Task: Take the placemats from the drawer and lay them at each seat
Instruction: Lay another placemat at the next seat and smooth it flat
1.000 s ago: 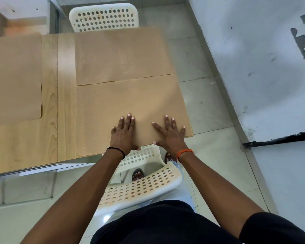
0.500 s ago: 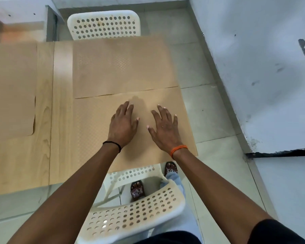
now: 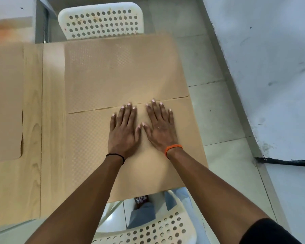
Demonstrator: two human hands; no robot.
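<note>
Three tan textured placemats lie on the light wooden table [image 3: 32, 134]. The near placemat [image 3: 88, 148] is under both my hands, at the table's right end. My left hand [image 3: 124, 131] and my right hand [image 3: 159, 127] press flat on it, fingers spread, side by side, holding nothing. Their fingertips reach its far edge, where it meets the far placemat [image 3: 123, 73]. A third placemat [image 3: 5, 103] lies at the left, cut off by the frame.
A white perforated chair [image 3: 100, 20] stands at the table's far side and another white perforated chair [image 3: 148, 229] right below me at the near side. Grey floor tiles [image 3: 209, 67] and a pale wall [image 3: 271, 67] run along the right.
Both hands slid forward across the near placemat, from its near edge to its far edge, and came closer together. The view shifted forward over the table.
</note>
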